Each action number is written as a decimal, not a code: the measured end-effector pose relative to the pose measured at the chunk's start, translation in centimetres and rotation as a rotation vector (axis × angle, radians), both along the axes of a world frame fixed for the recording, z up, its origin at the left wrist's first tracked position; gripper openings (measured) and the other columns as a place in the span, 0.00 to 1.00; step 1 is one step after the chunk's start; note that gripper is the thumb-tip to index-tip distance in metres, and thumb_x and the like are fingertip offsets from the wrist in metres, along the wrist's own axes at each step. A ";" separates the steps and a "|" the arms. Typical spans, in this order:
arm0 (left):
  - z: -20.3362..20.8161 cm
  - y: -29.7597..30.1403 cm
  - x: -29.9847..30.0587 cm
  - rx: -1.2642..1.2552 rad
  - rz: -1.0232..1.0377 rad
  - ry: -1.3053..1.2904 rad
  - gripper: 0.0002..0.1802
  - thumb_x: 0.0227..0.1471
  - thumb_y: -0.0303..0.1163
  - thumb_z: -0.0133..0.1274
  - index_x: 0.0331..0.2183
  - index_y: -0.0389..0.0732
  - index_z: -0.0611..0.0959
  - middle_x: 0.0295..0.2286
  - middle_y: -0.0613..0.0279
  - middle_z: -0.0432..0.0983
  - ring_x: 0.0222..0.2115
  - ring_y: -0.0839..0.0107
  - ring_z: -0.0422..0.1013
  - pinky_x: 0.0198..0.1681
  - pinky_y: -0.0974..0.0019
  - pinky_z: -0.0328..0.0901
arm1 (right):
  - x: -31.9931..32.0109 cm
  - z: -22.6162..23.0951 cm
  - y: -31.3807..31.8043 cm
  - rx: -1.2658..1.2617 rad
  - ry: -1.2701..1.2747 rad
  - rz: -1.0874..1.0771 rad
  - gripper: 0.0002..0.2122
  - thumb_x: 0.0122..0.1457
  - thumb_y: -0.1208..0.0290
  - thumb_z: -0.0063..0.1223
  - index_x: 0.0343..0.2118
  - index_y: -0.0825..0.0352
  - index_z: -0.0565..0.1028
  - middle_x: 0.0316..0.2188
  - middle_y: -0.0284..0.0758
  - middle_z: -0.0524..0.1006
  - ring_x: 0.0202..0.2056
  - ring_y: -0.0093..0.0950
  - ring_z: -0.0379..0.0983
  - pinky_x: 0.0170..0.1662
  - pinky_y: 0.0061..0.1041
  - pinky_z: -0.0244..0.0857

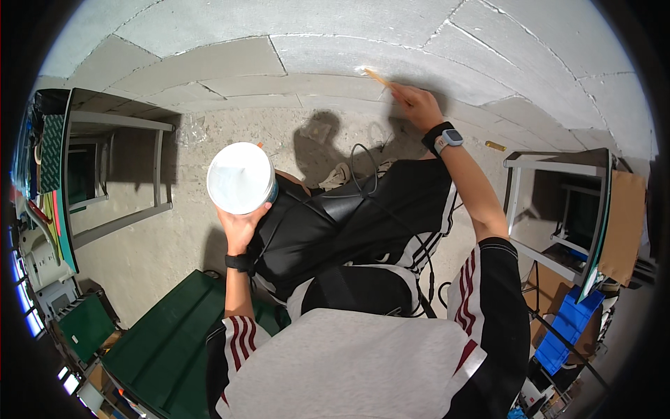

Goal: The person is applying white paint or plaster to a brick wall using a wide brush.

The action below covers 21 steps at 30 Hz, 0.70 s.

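Note:
My left hand [239, 227] grips a round white tub [241, 209] from below and its near side. White matter shows inside the rim, with a faint mark in the middle; how deep it goes I cannot tell. My right hand [419, 106] reaches forward, its fingers closed round a thin paintbrush [377, 77] with a wood-coloured handle. The brush's whitish tip meets the block wall [335, 52], where a small white patch shows. Much of the wall around it is coated white, while some blocks are bare grey. Dark bands circle both wrists, and a watch sits on the right one.
A metal-legged table [122, 223] stands at left, another metal frame [513, 202] at right. Behind my left side is a dark green box [167, 342]. A blue bin [569, 328] is at lower right. Black cables [405, 230] run over my lap; clear plastic [192, 130] lies by the wall.

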<state>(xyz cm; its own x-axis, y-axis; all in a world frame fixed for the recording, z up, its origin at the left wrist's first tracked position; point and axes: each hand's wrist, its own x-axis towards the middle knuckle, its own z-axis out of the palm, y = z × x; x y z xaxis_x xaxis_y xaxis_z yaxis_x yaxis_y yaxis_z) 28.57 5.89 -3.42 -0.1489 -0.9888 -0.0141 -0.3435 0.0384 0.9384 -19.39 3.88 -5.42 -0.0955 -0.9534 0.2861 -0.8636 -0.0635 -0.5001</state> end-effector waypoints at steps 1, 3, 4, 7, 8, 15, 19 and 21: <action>0.0 0.0 0.1 0.001 0.000 -0.001 0.54 0.33 0.33 0.77 0.56 0.34 0.61 0.51 0.50 0.67 0.51 0.60 0.67 0.54 0.58 0.64 | -0.7 0.0 0.5 0.001 -0.001 0.000 0.11 0.63 0.64 0.52 0.43 0.63 0.79 0.33 0.41 0.80 0.32 0.42 0.76 0.35 0.38 0.70; 0.2 0.0 0.3 0.010 -0.004 -0.041 0.52 0.33 0.32 0.76 0.55 0.33 0.62 0.50 0.51 0.68 0.50 0.60 0.68 0.53 0.58 0.65 | -1.9 0.1 1.3 0.046 0.021 -0.032 0.11 0.63 0.64 0.52 0.43 0.63 0.79 0.33 0.41 0.80 0.32 0.43 0.76 0.34 0.39 0.70; 0.1 0.1 0.3 0.011 -0.002 -0.043 0.52 0.33 0.32 0.76 0.55 0.33 0.62 0.50 0.51 0.68 0.50 0.60 0.68 0.53 0.58 0.65 | -2.2 0.2 1.7 0.085 0.058 -0.060 0.11 0.63 0.63 0.51 0.42 0.62 0.79 0.32 0.41 0.80 0.33 0.43 0.76 0.35 0.39 0.70; 0.0 0.2 0.1 0.005 -0.024 -0.047 0.52 0.32 0.32 0.77 0.55 0.33 0.63 0.50 0.50 0.68 0.50 0.60 0.68 0.53 0.58 0.65 | -1.8 0.5 2.0 0.057 0.048 0.018 0.11 0.64 0.63 0.50 0.42 0.63 0.79 0.31 0.42 0.79 0.31 0.43 0.76 0.34 0.39 0.69; 0.1 0.1 0.1 0.012 -0.027 -0.056 0.52 0.32 0.32 0.77 0.55 0.33 0.62 0.50 0.50 0.68 0.50 0.60 0.68 0.53 0.58 0.65 | -1.4 0.5 1.4 0.056 0.046 0.019 0.11 0.64 0.63 0.50 0.42 0.63 0.79 0.31 0.42 0.79 0.31 0.43 0.76 0.34 0.39 0.69; 0.8 0.0 -1.1 -0.074 0.004 -0.011 0.49 0.33 0.28 0.75 0.54 0.30 0.65 0.49 0.50 0.71 0.49 0.61 0.69 0.54 0.60 0.64 | -1.6 1.2 -1.0 0.045 -0.065 0.055 0.12 0.64 0.62 0.51 0.43 0.63 0.79 0.28 0.42 0.79 0.28 0.44 0.74 0.31 0.37 0.68; 0.4 0.3 0.0 0.022 0.000 -0.014 0.54 0.32 0.31 0.76 0.56 0.33 0.61 0.50 0.49 0.68 0.50 0.59 0.68 0.53 0.58 0.65 | -5.6 -0.2 2.4 0.026 0.002 -0.006 0.11 0.63 0.64 0.52 0.42 0.63 0.80 0.29 0.43 0.80 0.29 0.43 0.76 0.33 0.36 0.70; 0.3 0.5 0.0 -0.018 0.005 -0.047 0.54 0.32 0.31 0.76 0.56 0.33 0.61 0.50 0.49 0.68 0.50 0.59 0.68 0.53 0.58 0.65 | -6.4 -0.2 4.1 0.038 0.013 -0.058 0.11 0.63 0.64 0.53 0.41 0.64 0.80 0.29 0.43 0.80 0.29 0.43 0.76 0.33 0.37 0.70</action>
<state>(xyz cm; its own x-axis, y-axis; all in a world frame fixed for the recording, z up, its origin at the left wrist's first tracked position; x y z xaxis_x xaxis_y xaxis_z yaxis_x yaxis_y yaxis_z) 28.59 6.38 -3.13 -0.1433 -0.9897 -0.0035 -0.3870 0.0528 0.9205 -25.79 7.93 -5.66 -0.1476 -0.9567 0.2509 -0.8718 0.0060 -0.4898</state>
